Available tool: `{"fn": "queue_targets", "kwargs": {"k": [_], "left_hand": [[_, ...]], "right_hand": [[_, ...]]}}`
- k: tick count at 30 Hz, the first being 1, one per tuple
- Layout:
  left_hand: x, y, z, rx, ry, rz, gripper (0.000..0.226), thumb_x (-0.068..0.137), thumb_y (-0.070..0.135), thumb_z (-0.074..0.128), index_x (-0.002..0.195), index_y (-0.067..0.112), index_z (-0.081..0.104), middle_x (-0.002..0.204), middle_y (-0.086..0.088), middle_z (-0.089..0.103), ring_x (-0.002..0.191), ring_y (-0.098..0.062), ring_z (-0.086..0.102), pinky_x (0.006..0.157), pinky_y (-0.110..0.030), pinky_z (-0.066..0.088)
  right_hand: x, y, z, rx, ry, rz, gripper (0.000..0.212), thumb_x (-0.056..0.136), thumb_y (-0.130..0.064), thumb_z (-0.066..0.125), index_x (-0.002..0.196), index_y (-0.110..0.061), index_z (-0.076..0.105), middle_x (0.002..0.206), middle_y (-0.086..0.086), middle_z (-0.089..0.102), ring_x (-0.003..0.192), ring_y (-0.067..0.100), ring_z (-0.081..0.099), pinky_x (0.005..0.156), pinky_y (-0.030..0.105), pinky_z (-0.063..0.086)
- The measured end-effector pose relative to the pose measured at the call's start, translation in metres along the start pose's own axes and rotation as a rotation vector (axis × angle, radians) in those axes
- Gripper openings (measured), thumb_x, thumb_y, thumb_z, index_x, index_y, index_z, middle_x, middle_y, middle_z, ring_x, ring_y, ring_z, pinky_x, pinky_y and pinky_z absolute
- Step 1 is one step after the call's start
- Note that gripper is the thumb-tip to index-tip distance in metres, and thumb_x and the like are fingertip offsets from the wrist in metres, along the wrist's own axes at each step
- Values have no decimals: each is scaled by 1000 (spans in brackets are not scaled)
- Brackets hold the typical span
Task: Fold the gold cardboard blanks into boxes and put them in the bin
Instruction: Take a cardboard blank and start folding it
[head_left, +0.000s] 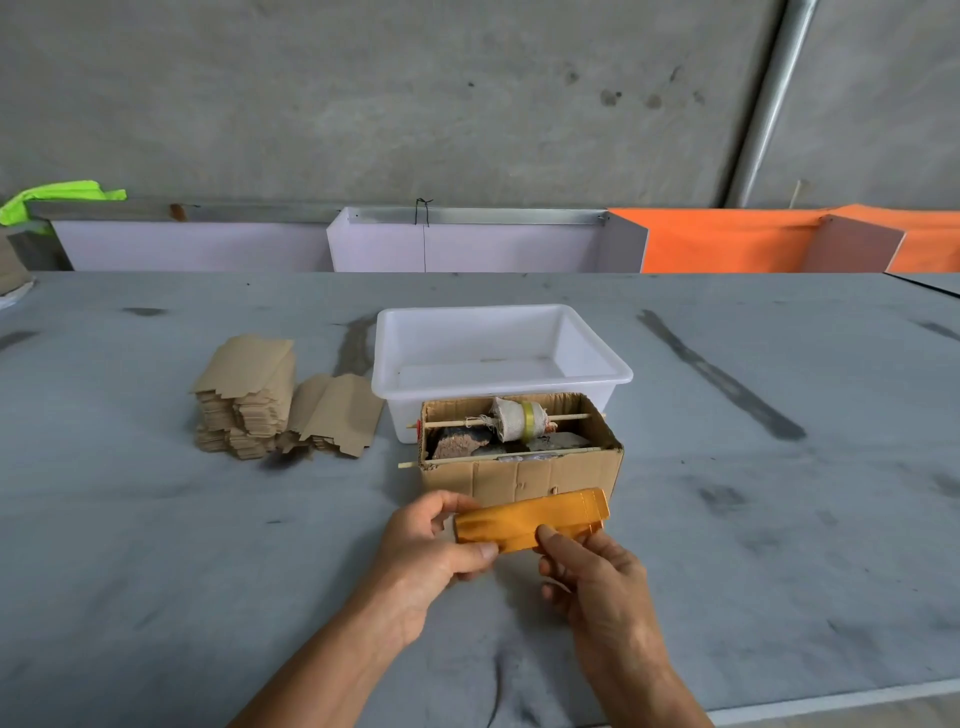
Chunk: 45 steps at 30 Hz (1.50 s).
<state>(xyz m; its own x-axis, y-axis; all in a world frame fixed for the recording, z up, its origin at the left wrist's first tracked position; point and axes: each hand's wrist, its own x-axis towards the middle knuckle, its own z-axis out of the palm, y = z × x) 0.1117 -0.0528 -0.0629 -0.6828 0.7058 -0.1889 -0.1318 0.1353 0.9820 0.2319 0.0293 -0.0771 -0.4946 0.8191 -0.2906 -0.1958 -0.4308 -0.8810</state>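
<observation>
Head view: a gold cardboard blank is held above the tabletop, just before a brown carton; left hand and right hand both pinch it. White bin sits behind, beside stacked blanks.

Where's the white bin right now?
In the head view, the white bin sits mid-table, directly behind the open cardboard box, with the stack of blanks to its left.
</observation>
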Motion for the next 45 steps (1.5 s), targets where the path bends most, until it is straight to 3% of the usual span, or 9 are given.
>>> {"fn": "queue_targets", "kwargs": {"k": [8, 15, 21, 24, 27, 30, 36, 39, 45], "left_hand": [[1, -8, 12, -427, 61, -68, 15, 72, -11, 69, 78, 2, 63, 59, -6, 64, 49, -12, 59, 44, -20, 49], [6, -8, 13, -460, 34, -33, 11, 67, 4, 72, 73, -3, 67, 62, -15, 67, 54, -19, 66, 49, -24, 53], [6, -6, 4, -382, 20, 144, 7, 61, 11, 74, 66, 7, 76, 71, -20, 71, 63, -27, 71, 56, -27, 56], [8, -5, 0, -373, 54, 234, 8, 63, 11, 73, 69, 13, 77, 69, -17, 71, 60, -25, 70, 56, -27, 56], [14, -8, -9, -372, 115, 255, 12, 71, 2, 71, 67, 13, 76, 67, -16, 71, 57, -23, 69, 54, -25, 55], [18, -16, -13, -313, 131, 259, 18, 78, 0, 69, 68, 13, 76, 68, -15, 71, 59, -23, 69, 56, -25, 55], [20, -22, -14, -282, 103, 234, 6, 79, 0, 69, 74, 2, 71, 69, -20, 70, 58, -23, 68, 54, -18, 52], [23, -24, -16, -284, 113, 227, 3, 79, 0, 69, 76, 1, 70, 68, -20, 70, 57, -23, 68, 54, -19, 53], [30, -30, -18, -279, 144, 213, 3, 78, 3, 70, 75, 4, 71, 68, -19, 70, 60, -26, 68, 60, -29, 55]], "right_hand": [[-4, -5, 9, 82, 28, 23, 11, 85, -6, 64, 76, 0, 66, 63, 12, 66, 47, 10, 56, 40, 20, 42], [-4, -9, 15, 136, -32, 72, 16, 92, -7, 55, 79, -3, 63, 70, 16, 70, 49, 13, 60, 40, 21, 44], [-1, -17, 16, 95, -83, 69, 17, 95, -10, 51, 84, -3, 62, 72, 15, 71, 49, 13, 61, 41, 22, 44], [-1, -19, 17, -229, 2, -53, 15, 93, -18, 57, 93, -5, 66, 76, 9, 73, 58, 14, 64, 51, 27, 49], [4, -34, 13, -671, 297, -491, 16, 87, -17, 63, 102, -13, 65, 76, -8, 65, 71, 9, 60, 68, 32, 47], [19, -57, 17, -907, 287, -697, 13, 88, -14, 59, 98, -16, 67, 84, -4, 66, 86, 17, 57, 70, 30, 42], [64, -77, 35, -1545, 46, -570, 24, 96, -21, 45, 105, -14, 67, 102, 7, 65, 104, 23, 52, 76, 29, 47], [74, -80, 42, -1608, -45, -467, 26, 97, -23, 44, 107, -10, 64, 106, 11, 64, 102, 26, 58, 86, 37, 52], [83, -86, 48, -1590, -166, -359, 26, 97, -21, 46, 103, -5, 66, 104, 11, 64, 99, 24, 60, 89, 41, 53]]}}
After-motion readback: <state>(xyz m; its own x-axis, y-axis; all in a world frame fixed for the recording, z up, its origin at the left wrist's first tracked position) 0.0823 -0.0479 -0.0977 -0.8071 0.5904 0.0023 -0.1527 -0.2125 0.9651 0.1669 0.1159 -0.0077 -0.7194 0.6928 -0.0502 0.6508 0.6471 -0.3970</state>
